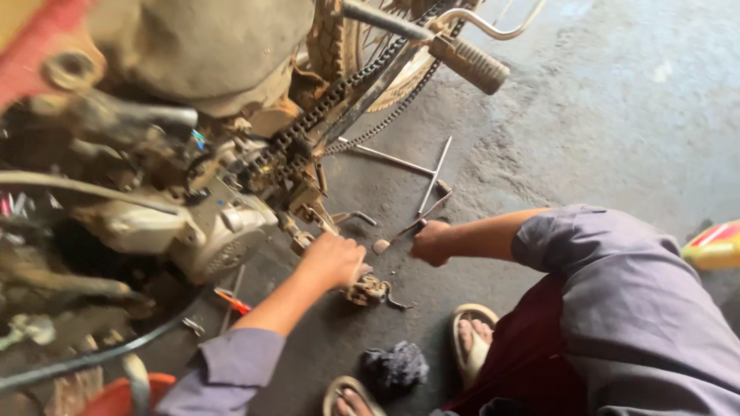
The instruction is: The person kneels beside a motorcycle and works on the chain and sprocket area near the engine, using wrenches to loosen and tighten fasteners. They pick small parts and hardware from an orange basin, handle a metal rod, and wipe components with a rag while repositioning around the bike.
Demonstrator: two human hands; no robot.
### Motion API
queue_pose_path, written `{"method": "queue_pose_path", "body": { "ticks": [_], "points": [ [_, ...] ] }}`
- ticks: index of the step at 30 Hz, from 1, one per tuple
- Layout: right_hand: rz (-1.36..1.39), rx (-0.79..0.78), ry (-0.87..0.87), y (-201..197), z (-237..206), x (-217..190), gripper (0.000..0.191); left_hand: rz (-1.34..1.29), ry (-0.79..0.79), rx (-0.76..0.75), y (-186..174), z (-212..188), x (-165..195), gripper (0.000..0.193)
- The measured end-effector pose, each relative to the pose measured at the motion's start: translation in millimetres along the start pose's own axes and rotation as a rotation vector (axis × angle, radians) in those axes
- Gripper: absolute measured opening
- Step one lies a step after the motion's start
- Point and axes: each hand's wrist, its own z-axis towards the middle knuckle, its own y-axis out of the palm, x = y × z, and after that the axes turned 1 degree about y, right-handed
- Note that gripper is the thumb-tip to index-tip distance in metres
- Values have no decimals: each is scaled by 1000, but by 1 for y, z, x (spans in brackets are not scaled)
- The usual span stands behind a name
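1. At the far left a red bucket rim (116, 397) shows at the bottom edge, with a dark curved cable (92, 356) running across the floor above it.
2. The motorcycle engine (193, 231) fills the upper left, its grey side cover facing the camera; the drive chain (339, 92) climbs from it up and to the right toward the rear wheel (385, 69).
3. A tool with an orange handle (231, 300) lies on the floor just below the engine, its long axis slanting from upper left to lower right.
4. The left hand (333, 260) comes in from the lower left, its fingers curled and closed over a small greasy metal part (370, 290) that rests on the concrete floor (586, 115) right beneath the engine.
5. A dark crumpled rag (395, 367) lies near the sandalled feet (472, 339) at the bottom.
6. The right hand (432, 243) is clenched in a fist around the handle of a thin metal tool (401, 233). Its long axis tilts slightly, running from the fist down and to the left, the rounded tip pointing toward the left hand and stopping just short of it.
7. A T-handled wrench (433, 176) lies on the floor behind the hands, its shaft pointing up and to the right.
8. A ribbed footpeg (470, 65) sticks out at the top, and a yellow bottle (713, 246) sits at the right edge.
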Motion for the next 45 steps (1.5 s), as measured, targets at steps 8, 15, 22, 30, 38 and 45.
{"method": "queue_pose_path", "body": {
  "ticks": [8, 15, 22, 30, 38, 45],
  "points": [
    [237, 255, 671, -109, -70, 94, 22, -46, -80, -339, -16, 3, -5, 63],
    [447, 437, 886, -108, -124, 133, 21, -125, -28, -256, -29, -2, -6, 66],
    [1008, 916, 903, -70, -94, 258, 36, -702, 135, 370, -154, 54, -4, 30],
    [1301, 1471, 610, -70, -76, 356, 37, -490, -381, 597, -279, 240, -17, 23],
    [1376, 1634, 820, -68, -106, 408, 34, 93, -470, 107, -217, 352, -141, 35],
    [1009, 1847, 796, -83, -133, 451, 29, -5, -321, -353, -191, 410, -169, 47]
  ]
}}
